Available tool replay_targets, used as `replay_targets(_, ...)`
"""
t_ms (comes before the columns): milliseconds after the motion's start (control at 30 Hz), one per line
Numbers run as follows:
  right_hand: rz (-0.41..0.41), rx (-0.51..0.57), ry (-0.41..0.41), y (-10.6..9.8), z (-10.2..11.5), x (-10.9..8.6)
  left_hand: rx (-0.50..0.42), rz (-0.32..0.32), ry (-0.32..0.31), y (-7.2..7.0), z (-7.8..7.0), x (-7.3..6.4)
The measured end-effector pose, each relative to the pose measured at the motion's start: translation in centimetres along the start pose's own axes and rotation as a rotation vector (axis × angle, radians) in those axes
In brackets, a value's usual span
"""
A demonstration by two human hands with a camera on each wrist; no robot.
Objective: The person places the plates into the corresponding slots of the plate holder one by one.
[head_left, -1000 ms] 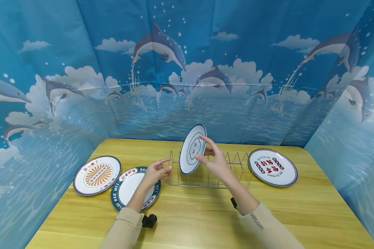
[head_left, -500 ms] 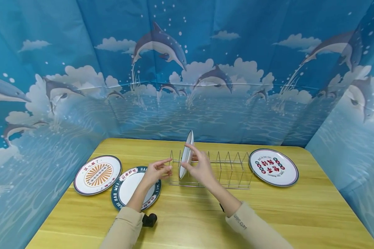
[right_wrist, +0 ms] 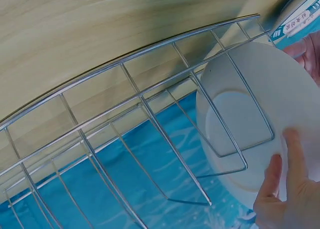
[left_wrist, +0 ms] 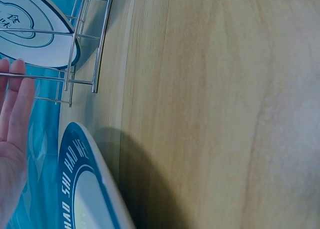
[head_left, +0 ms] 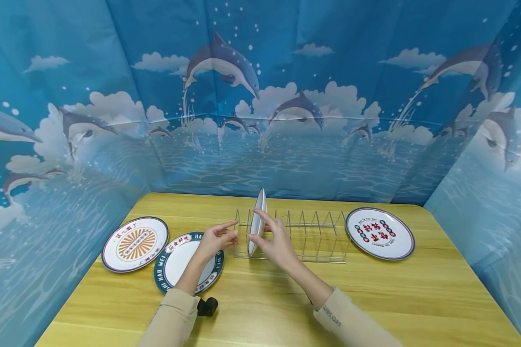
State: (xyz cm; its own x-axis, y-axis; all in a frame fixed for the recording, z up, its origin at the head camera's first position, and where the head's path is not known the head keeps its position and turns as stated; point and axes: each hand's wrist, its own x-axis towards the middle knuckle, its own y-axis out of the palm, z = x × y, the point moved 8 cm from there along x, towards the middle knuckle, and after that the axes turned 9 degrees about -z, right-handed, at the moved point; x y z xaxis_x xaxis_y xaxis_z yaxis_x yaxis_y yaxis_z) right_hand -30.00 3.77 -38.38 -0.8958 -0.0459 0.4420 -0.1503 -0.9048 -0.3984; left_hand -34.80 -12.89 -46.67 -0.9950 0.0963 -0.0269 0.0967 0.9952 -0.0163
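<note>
A white plate with a dark blue rim (head_left: 257, 225) stands nearly on edge in the left part of the wire dish rack (head_left: 304, 260). My right hand (head_left: 278, 243) holds this plate, thumb on its near side and fingers behind; the right wrist view shows fingertips (right_wrist: 293, 139) against the plate's plain back (right_wrist: 235, 114). My left hand (head_left: 214, 243) stays at the rack's left end, its fingers loosely extended. In the left wrist view those fingers (left_wrist: 19, 104) overlap an end wire (left_wrist: 55, 79), and the plate's printed front (left_wrist: 45, 46) shows through the rack.
On the wooden table (head_left: 260, 308), a teal-rimmed plate (head_left: 183, 262) lies below my left forearm, beside an orange-patterned plate (head_left: 134, 244). Another plate with red lettering (head_left: 379, 233) lies just right of the rack. A blue dolphin-print curtain (head_left: 260, 159) hangs behind and at both sides.
My right hand has carried the plate left and down into the rack, turning it from facing the head camera to nearly edge-on. My left hand has stayed at the rack's end.
</note>
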Motion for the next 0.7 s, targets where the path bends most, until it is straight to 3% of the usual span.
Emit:
replay_targets(133, 0.020, 0.079, 0.012, -0.9, -0.4, 0.1, 0.017, -0.007, 0.014, 0.2, 0.1, 0.1)
replay_targets(267, -0.062, 0.180, 0.082, -4.4, -1.2, 0.9, 0.018, -0.010, 0.011, 0.4, 0.1, 0.1)
replay_targets(400, -0.241, 0.233, 0.130, -10.3, -2.5, 1.8, 0.009, -0.016, -0.001, 0.3, 0.1, 0.0)
replay_targets(500, -0.394, 0.191, 0.183, -15.1, -4.6, 1.6, 0.008, -0.017, -0.008, 0.2, 0.1, -0.1)
replay_targets(700, -0.674, 0.149, 0.395, -22.9, -10.6, -0.5, 0.008, -0.017, -0.006, 0.0, 0.0, -0.2)
